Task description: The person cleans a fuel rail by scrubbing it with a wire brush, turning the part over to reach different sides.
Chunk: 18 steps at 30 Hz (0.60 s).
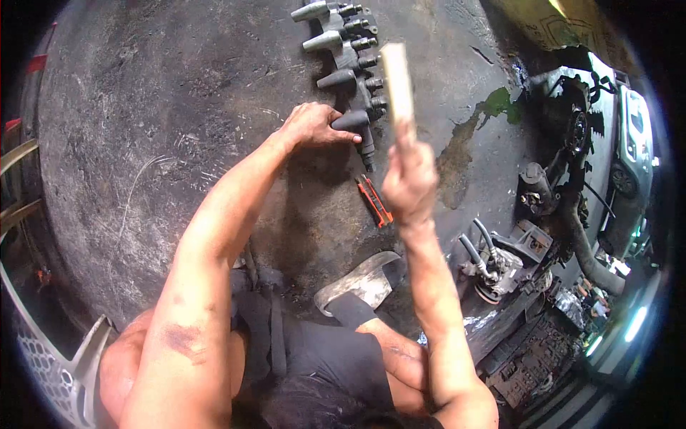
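Metal manifold (348, 77): is laid on the floor (214, 71); nearest spout is pinched by the left hand (312, 126), thumb against fingers;
Pale tool (398, 82): is clenched in the right hand (411, 184); 
Orange-black tool (375, 203): is laid near the manifold's lower end.

"Any writing you can read in there?"

"None. The orange tool (375, 202) has a dark strip along it, but I can't make out a letter or number."

"What about the brown sheet (539, 21), far beyond the tool and to its right?"

"Faint dark marks. Whether they're print, I can't tell."

"And the car (636, 136), well to the right of the tool?"

"Too small and warped for me to read a badge or plate."

"The pale stick (399, 82), beyond the tool?"

"Blurred. Nothing legible on that either."
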### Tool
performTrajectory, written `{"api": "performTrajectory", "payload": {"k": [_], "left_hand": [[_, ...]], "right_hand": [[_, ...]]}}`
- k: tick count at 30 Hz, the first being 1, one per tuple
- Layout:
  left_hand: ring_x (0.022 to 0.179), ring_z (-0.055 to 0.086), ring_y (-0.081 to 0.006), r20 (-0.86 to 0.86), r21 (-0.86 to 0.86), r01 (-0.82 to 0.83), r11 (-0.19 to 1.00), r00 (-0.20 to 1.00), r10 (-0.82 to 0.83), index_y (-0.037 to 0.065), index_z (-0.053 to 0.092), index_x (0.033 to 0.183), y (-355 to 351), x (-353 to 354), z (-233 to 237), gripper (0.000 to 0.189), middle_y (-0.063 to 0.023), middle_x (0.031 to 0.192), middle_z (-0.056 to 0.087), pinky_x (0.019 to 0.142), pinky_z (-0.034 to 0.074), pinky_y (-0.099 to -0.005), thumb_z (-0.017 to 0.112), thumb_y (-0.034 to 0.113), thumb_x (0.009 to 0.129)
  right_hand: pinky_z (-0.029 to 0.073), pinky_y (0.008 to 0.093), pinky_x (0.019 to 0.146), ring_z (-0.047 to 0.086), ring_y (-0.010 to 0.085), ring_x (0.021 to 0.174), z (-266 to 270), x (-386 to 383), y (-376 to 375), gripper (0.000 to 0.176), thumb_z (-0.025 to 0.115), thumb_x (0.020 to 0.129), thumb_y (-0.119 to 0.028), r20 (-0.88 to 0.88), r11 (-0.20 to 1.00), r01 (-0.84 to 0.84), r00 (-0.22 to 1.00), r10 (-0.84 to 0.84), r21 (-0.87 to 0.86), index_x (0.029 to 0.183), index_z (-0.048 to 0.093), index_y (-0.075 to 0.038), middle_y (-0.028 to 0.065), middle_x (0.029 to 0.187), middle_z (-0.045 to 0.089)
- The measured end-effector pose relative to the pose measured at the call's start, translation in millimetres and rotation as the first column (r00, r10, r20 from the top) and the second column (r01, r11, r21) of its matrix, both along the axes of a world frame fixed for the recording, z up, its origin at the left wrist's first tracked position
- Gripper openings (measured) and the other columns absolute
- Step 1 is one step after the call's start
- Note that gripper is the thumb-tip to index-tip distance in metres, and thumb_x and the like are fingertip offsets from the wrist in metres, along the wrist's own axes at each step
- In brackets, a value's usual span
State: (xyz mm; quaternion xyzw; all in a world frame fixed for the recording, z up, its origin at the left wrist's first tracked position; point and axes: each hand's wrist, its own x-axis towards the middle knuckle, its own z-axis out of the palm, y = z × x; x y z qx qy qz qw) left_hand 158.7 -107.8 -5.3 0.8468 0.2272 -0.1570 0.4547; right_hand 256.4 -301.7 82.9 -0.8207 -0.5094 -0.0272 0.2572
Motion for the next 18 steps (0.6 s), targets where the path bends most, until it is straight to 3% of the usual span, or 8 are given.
{"api": "performTrajectory", "payload": {"k": [4, 6, 8, 10, 12, 14, 15, 18], "left_hand": [[0.084, 0.070, -0.0352, -0.023, -0.009, -0.026, 1.000, 0.999, 0.026, 0.011, 0.077, 0.090, -2, 1, -7, 0.070, -0.0163, 0.082, 0.072, 0.081, 0.053, -0.0464, 0.070, 0.077, 0.067], [0.085, 0.070, -0.0342, -0.004, 0.009, -0.047, 0.999, 0.999, 0.047, 0.010, 0.076, 0.089, -3, 1, -14, 0.070, -0.0157, 0.082, 0.072, 0.080, 0.053, -0.0458, 0.071, 0.077, 0.067], [0.084, 0.070, -0.0333, 0.013, -0.011, -0.068, 0.998, 0.998, 0.068, 0.009, 0.075, 0.089, -3, 0, -7, 0.069, -0.0148, 0.081, 0.071, 0.080, 0.052, -0.0445, 0.071, 0.074, 0.070], [0.085, 0.070, -0.0334, 0.021, -0.005, -0.068, 0.998, 0.997, 0.068, 0.009, 0.076, 0.089, -2, 1, -10, 0.070, -0.0157, 0.082, 0.072, 0.080, 0.053, -0.0446, 0.071, 0.076, 0.068], [0.087, 0.070, -0.0348, 0.029, -0.029, -0.077, 0.997, 0.997, 0.078, 0.011, 0.077, 0.089, -3, 1, -9, 0.072, -0.0169, 0.083, 0.072, 0.081, 0.053, -0.0456, 0.070, 0.078, 0.066], [0.087, 0.070, -0.0350, -0.037, -0.004, -0.034, 0.999, 0.999, 0.034, 0.011, 0.077, 0.089, -4, 3, -12, 0.073, -0.0170, 0.083, 0.072, 0.081, 0.054, -0.0456, 0.070, 0.079, 0.065], [0.087, 0.070, -0.0351, -0.067, 0.017, -0.013, 1.000, 0.998, 0.014, 0.010, 0.077, 0.089, -1, 6, -12, 0.074, -0.0171, 0.083, 0.072, 0.080, 0.054, -0.0456, 0.070, 0.079, 0.065], [0.085, 0.070, -0.0350, -0.016, 0.013, -0.052, 0.999, 0.999, 0.052, 0.008, 0.076, 0.086, -2, 4, -11, 0.075, -0.0170, 0.082, 0.072, 0.079, 0.054, -0.0456, 0.070, 0.080, 0.064]], "right_hand": [[0.053, 0.0443, 0.060, 0.061, 0.0344, 0.069, -55, 13, 13, 0.067, 0.063, 0.092, -0.013, 0.011, 0.954, 0.096, 0.995, -0.097, -0.283, 0.152, 0.037, -0.027, 0.0139, 0.086, 0.055], [0.053, 0.0449, 0.062, 0.061, 0.0336, 0.069, -49, 35, 41, 0.062, 0.061, 0.093, -0.015, 0.070, 0.993, 0.039, 0.997, -0.031, -0.113, 0.151, 0.040, -0.027, 0.0150, 0.082, 0.056], [0.052, 0.0452, 0.066, 0.062, 0.0331, 0.070, -28, 55, 53, 0.057, 0.060, 0.095, -0.015, 0.031, 0.969, 0.231, 0.973, -0.229, -0.090, 0.149, 0.043, -0.024, 0.0170, 0.082, 0.058], [0.052, 0.0427, 0.069, 0.062, 0.0327, 0.073, 9, 49, 43, 0.057, 0.060, 0.094, -0.011, -0.014, 0.965, 0.261, 0.965, -0.260, 0.025, 0.148, 0.044, -0.017, 0.0192, 0.088, 0.061], [0.052, 0.0424, 0.070, 0.062, 0.0324, 0.075, 15, 18, 24, 0.060, 0.061, 0.092, -0.008, -0.023, 0.939, 0.344, 0.939, -0.344, -0.008, 0.149, 0.044, -0.017, 0.0188, 0.089, 0.061], [0.051, 0.0437, 0.072, 0.061, 0.0322, 0.075, -2, -21, 8, 0.062, 0.062, 0.091, -0.006, -0.176, 0.955, 0.286, 0.939, -0.296, -0.078, 0.149, 0.043, -0.017, 0.0183, 0.089, 0.060], [0.050, 0.0448, 0.072, 0.059, 0.0329, 0.075, -33, -23, 3, 0.062, 0.062, 0.091, -0.007, -0.090, 0.991, 0.136, 0.987, -0.134, 0.017, 0.150, 0.043, -0.015, 0.0172, 0.085, 0.057], [0.048, 0.0468, 0.070, 0.059, 0.0374, 0.078, -61, 10, 33, 0.056, 0.062, 0.092, -0.011, -0.057, 0.969, 0.237, 0.969, -0.241, -0.064, 0.146, 0.047, -0.011, 0.0192, 0.083, 0.057]]}}
